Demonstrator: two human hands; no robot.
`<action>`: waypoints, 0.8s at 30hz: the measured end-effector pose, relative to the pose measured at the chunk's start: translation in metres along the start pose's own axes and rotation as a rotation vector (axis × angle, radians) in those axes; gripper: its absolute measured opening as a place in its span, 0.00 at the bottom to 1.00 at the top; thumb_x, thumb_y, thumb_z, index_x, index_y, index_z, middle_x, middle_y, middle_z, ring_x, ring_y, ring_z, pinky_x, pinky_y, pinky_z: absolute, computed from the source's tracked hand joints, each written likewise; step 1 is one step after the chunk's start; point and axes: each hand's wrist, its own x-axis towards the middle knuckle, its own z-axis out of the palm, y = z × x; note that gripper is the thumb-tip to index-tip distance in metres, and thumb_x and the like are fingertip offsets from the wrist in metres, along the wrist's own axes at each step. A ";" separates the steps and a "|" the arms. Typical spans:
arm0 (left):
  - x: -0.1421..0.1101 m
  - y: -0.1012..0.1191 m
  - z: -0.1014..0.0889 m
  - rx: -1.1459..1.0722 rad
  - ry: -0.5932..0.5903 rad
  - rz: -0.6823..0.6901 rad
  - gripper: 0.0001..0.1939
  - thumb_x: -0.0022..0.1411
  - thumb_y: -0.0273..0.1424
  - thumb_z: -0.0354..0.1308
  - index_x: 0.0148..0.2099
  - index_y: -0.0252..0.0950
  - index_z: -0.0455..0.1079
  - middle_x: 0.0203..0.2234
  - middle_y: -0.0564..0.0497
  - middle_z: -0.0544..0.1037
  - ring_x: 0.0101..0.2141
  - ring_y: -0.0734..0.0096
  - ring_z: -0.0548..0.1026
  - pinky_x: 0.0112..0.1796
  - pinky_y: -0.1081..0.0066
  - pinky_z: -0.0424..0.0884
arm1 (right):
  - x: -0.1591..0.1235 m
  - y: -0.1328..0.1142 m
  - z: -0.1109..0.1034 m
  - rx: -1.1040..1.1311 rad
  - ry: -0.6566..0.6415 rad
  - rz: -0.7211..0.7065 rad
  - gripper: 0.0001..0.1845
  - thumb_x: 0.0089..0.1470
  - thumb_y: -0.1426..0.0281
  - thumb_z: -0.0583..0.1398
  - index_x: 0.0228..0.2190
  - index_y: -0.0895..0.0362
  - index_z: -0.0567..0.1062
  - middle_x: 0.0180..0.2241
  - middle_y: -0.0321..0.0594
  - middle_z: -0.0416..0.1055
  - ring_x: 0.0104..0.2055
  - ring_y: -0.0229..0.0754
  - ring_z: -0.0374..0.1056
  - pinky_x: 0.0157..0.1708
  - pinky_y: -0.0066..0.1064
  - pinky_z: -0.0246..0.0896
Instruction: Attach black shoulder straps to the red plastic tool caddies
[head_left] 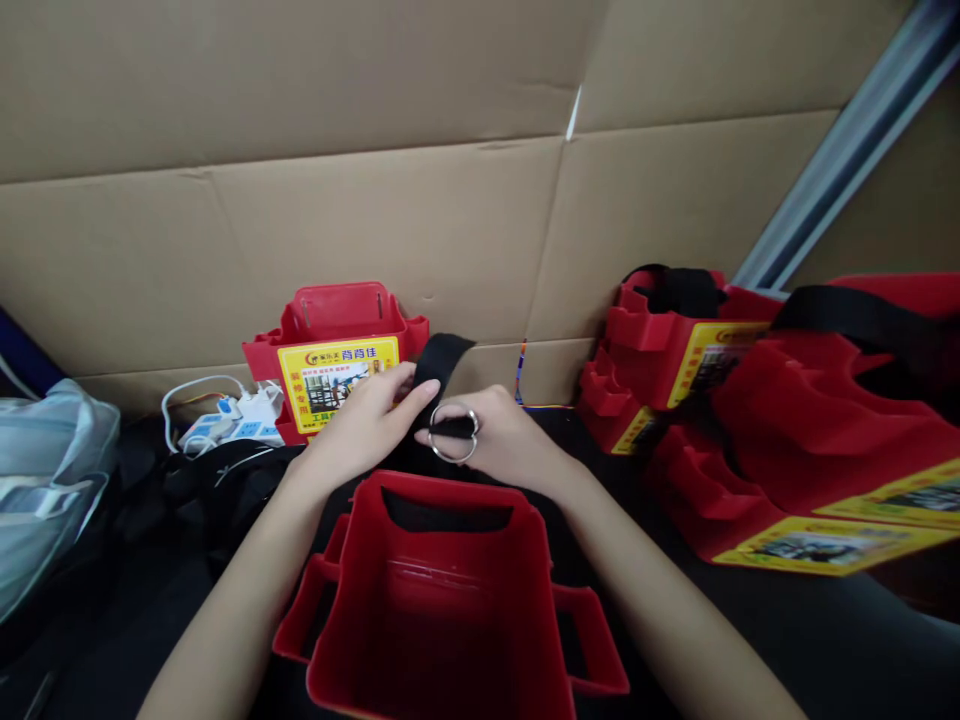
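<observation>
A red plastic tool holder (450,610) with side pockets stands open in front of me, a slot cut near its far rim. Just behind that rim my right hand (502,440) grips a metal ring (454,435) with a black webbing strap (442,365) threaded through it. My left hand (367,420) pinches the same strap beside the ring, fingers on the strap's free end, which sticks up and to the right.
Another red holder with a yellow label (337,360) stands against the cardboard wall (375,200). A pile of finished red holders with black straps (780,400) lies at right. A white power strip with cables (225,420) and a grey bag (45,480) sit at left.
</observation>
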 end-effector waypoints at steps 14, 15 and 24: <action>0.013 -0.020 -0.022 -0.755 0.116 -0.063 0.11 0.59 0.38 0.52 0.32 0.35 0.61 0.15 0.59 0.64 0.13 0.84 0.59 0.18 0.79 0.60 | 0.010 0.028 -0.005 0.568 0.064 0.274 0.21 0.51 0.63 0.56 0.46 0.50 0.56 0.36 0.38 0.70 0.21 0.33 0.70 0.08 0.16 0.51; 0.013 -0.022 -0.022 -0.710 0.112 -0.068 0.10 0.58 0.37 0.53 0.32 0.35 0.62 0.15 0.59 0.66 0.14 0.83 0.62 0.19 0.79 0.61 | 0.011 0.030 -0.006 0.577 0.092 0.285 0.17 0.51 0.63 0.57 0.42 0.51 0.59 0.37 0.38 0.69 0.23 0.34 0.71 0.08 0.16 0.51; 0.014 -0.022 0.000 -0.464 -0.259 -0.141 0.11 0.61 0.39 0.48 0.37 0.36 0.59 0.18 0.60 0.64 0.12 0.84 0.64 0.15 0.81 0.59 | 0.015 0.038 -0.002 0.785 0.361 0.392 0.11 0.47 0.62 0.59 0.26 0.57 0.67 0.32 0.38 0.69 0.30 0.37 0.71 0.17 0.21 0.65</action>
